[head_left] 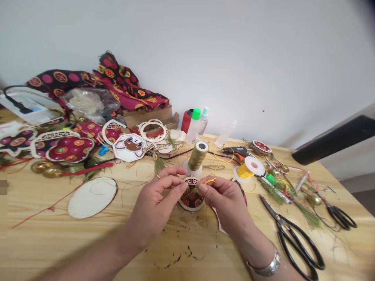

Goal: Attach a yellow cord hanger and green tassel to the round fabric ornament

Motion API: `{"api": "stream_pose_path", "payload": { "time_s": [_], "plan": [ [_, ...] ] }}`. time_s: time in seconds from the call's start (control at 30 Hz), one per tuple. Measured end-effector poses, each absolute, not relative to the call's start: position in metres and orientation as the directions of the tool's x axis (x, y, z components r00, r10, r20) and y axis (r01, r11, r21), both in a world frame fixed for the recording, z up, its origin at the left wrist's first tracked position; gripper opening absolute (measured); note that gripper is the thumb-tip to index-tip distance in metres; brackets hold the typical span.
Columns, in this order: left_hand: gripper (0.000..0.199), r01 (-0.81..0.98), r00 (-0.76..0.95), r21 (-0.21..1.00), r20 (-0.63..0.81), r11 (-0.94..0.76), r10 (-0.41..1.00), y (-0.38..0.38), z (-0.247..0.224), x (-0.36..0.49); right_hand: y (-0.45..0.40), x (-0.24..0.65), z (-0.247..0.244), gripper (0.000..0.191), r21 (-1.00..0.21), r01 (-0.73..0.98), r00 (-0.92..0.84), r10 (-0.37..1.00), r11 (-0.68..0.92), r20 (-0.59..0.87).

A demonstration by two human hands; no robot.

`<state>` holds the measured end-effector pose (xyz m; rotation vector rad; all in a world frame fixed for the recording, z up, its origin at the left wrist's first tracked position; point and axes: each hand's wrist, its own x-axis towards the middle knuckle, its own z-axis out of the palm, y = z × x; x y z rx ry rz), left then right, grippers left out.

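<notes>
My left hand (156, 201) and my right hand (227, 205) meet above the middle of the table, fingertips pinched. A short loop of yellow cord (209, 181) sticks out of my right fingers. Olive-green thread (192, 191) shows between the two hands, and my left fingertips close on it. Below them lies a round wooden-framed ornament (191, 203) with dark patterned fabric and a fretwork top, partly covered by my fingers. Just behind stands a cone of olive thread (198, 156). A spool of yellow cord (247, 169) is to its right.
Large black-handled scissors (295, 238) lie at right, smaller scissors (341, 216) beyond. A glue gun (234, 151) and bottles (193, 127) are at the back. Left are a white oval piece (93, 197), several fabric ornaments (72, 148) and patterned cloth (125, 86). Dark scraps litter the front.
</notes>
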<state>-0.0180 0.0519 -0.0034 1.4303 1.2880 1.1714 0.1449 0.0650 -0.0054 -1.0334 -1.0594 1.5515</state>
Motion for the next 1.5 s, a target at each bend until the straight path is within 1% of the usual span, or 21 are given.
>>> {"api": "stream_pose_path", "payload": {
  "time_s": [0.07,0.13,0.23,0.37,0.47,0.67,0.83,0.97,1.1,1.3,1.43,1.5],
  "plan": [
    [0.020,0.172,0.043,0.983,0.060,-0.066,0.997,0.0520,-0.0020,-0.0187,0.0651,0.1452,-0.0054,0.008,-0.959,-0.234,-0.181,0.976,-0.159,-0.118],
    [0.022,0.117,0.067,0.993,0.015,-0.023,0.998,0.0520,-0.0014,-0.0195,0.0654,0.1452,-0.0049,0.008,-0.961,-0.224,-0.178,0.977,-0.161,-0.122],
    [0.020,-0.043,0.110,0.996,-0.079,0.084,0.991,0.0520,-0.0018,-0.0204,0.0658,0.1449,-0.0040,0.010,-0.961,-0.207,-0.189,0.971,-0.184,-0.145],
    [0.016,-0.284,0.171,0.934,-0.173,0.216,0.970,0.0528,-0.0021,-0.0204,0.0654,0.1446,-0.0042,0.010,-0.961,-0.188,-0.226,0.961,-0.203,-0.159],
    [0.016,-0.366,0.201,0.894,-0.194,0.258,0.960,0.0543,-0.0008,-0.0196,0.0653,0.1444,-0.0046,0.010,-0.960,-0.188,-0.250,0.956,-0.206,-0.156],
    [0.015,-0.401,0.206,0.868,-0.226,0.293,0.952,0.0551,-0.0001,-0.0188,0.0654,0.1457,-0.0072,0.010,-0.965,-0.170,-0.247,0.957,-0.199,-0.154],
    [0.012,-0.464,0.268,0.807,-0.265,0.365,0.926,0.0555,-0.0036,-0.0189,0.0655,0.1451,-0.0058,0.009,-0.963,-0.173,-0.227,0.959,-0.208,-0.167],
    [0.010,-0.516,0.280,0.765,-0.275,0.386,0.920,0.0565,-0.0048,-0.0186,0.0662,0.1446,-0.0046,0.011,-0.955,-0.189,-0.214,0.959,-0.229,-0.187],
    [0.011,-0.553,0.300,0.729,-0.277,0.403,0.913,0.0562,-0.0022,-0.0179,0.0663,0.1451,-0.0049,0.012,-0.959,-0.188,-0.213,0.962,-0.213,-0.171],
    [0.013,-0.477,0.264,0.787,-0.297,0.392,0.917,0.0548,-0.0031,-0.0176,0.0663,0.1454,-0.0024,0.013,-0.969,-0.173,-0.155,0.976,-0.179,-0.152],
    [0.008,-0.398,0.223,0.840,-0.300,0.368,0.927,0.0546,-0.0051,-0.0178,0.0660,0.1455,-0.0008,0.012,-0.965,-0.189,-0.163,0.974,-0.184,-0.154],
    [0.007,-0.382,0.226,0.840,-0.320,0.385,0.920,0.0544,-0.0049,-0.0175,0.0660,0.1455,-0.0007,0.011,-0.963,-0.192,-0.174,0.972,-0.191,-0.158]
  ]
}}
